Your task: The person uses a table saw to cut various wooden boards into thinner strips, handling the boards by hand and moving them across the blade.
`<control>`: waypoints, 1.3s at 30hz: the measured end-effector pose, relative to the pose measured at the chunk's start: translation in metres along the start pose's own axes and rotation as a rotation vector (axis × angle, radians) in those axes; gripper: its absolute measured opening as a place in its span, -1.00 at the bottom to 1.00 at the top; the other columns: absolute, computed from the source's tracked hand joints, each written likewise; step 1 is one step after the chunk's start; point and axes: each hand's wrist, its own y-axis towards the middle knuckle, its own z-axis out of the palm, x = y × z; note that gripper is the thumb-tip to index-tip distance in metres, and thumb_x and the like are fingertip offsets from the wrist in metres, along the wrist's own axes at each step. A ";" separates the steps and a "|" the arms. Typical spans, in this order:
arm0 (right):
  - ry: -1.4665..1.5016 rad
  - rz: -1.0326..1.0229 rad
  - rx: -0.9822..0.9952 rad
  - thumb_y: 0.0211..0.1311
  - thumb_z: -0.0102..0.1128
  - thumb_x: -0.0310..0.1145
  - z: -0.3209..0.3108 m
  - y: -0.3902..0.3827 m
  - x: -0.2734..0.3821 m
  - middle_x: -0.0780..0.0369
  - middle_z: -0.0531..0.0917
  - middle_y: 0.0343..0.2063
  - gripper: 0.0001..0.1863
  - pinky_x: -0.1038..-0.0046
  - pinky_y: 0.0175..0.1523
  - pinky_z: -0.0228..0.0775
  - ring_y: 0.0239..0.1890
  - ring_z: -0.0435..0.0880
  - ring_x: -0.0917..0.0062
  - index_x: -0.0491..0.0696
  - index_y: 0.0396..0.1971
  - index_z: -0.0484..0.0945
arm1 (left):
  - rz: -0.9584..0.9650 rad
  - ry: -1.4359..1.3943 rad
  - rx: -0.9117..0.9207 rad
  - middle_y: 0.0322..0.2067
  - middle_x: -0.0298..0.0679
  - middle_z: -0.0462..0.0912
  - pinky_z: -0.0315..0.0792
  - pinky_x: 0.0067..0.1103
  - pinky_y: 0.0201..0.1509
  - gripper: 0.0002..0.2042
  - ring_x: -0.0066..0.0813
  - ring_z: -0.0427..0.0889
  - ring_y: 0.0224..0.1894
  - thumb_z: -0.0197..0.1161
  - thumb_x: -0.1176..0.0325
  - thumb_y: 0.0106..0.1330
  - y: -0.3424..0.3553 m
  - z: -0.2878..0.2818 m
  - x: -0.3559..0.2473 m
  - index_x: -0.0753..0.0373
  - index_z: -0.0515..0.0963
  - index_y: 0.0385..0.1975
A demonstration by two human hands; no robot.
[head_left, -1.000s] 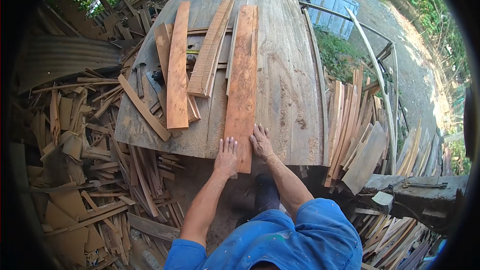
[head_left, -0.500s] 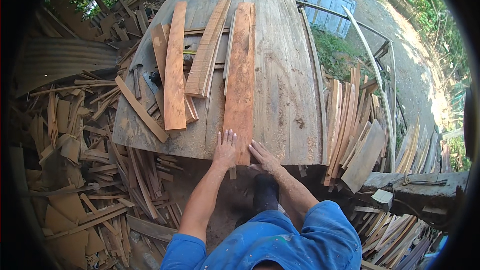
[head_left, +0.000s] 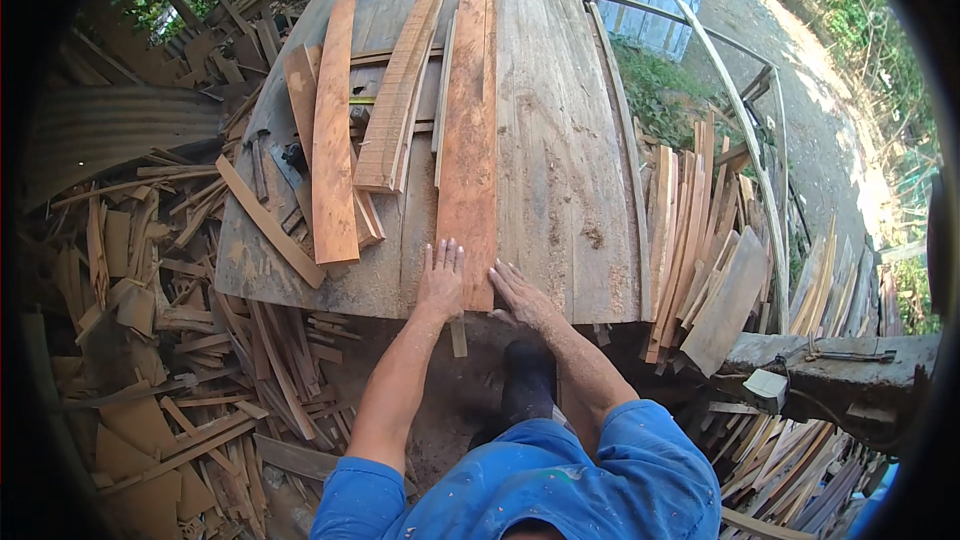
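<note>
A long reddish-brown board (head_left: 467, 150) lies lengthwise on the weathered plank table (head_left: 545, 160), its near end close to the table's front edge. My left hand (head_left: 441, 280) rests flat over the board's left side near that end, fingers straight and slightly apart. Against the right edge of the same board lies my right hand (head_left: 522, 296), its fingers stretched forward; its thumb is partly hidden. To the left are another reddish board (head_left: 334, 140) and a rough-sawn board (head_left: 398, 100) lying on other pieces.
A narrow curved strip (head_left: 268, 223) lies at the table's left side, near a hammer (head_left: 259, 168). Scrap wood (head_left: 130, 240) is heaped left of the table. Upright offcuts (head_left: 690, 230) lean at its right, beside a concrete ledge (head_left: 800, 360). Sawdust dots the tabletop.
The board under my hands has slid slightly away from me, and both hands have moved forward with it. The whole view has shifted a little.
</note>
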 end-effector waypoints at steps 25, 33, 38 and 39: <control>0.011 -0.011 -0.051 0.23 0.24 0.05 -0.013 0.042 -0.055 -0.10 0.13 0.45 -0.02 0.22 0.60 -0.13 0.53 0.06 0.20 -0.25 0.44 0.01 | -0.009 0.095 0.082 0.51 0.15 -0.11 -0.33 -0.04 0.59 0.32 -0.01 -0.18 0.58 0.59 -0.10 -0.19 0.068 -0.024 0.020 0.48 -0.12 0.47; -0.026 -0.029 -0.033 0.23 0.23 0.08 -0.016 0.060 -0.075 -0.07 0.11 0.46 -0.01 0.23 0.60 -0.15 0.54 0.05 0.22 -0.24 0.45 0.02 | -0.016 0.121 0.073 0.51 0.14 -0.11 -0.32 -0.02 0.58 0.34 -0.02 -0.19 0.58 0.60 -0.12 -0.21 0.096 -0.020 0.033 0.46 -0.13 0.48; 0.003 -0.015 -0.030 0.24 0.24 0.06 -0.025 0.067 -0.083 -0.05 0.11 0.47 -0.02 0.23 0.60 -0.14 0.54 0.05 0.23 -0.24 0.45 0.02 | -0.009 0.147 0.028 0.51 0.13 -0.10 -0.33 0.02 0.57 0.32 -0.03 -0.17 0.58 0.61 -0.10 -0.20 0.105 -0.029 0.036 0.45 -0.11 0.48; 0.012 -0.004 -0.033 0.24 0.23 0.06 -0.026 0.068 -0.086 -0.05 0.11 0.47 -0.02 0.23 0.60 -0.14 0.54 0.05 0.23 -0.24 0.45 0.02 | -0.014 0.144 0.055 0.51 0.12 -0.09 -0.35 0.04 0.57 0.30 -0.04 -0.16 0.58 0.60 -0.10 -0.19 0.106 -0.037 0.034 0.43 -0.09 0.48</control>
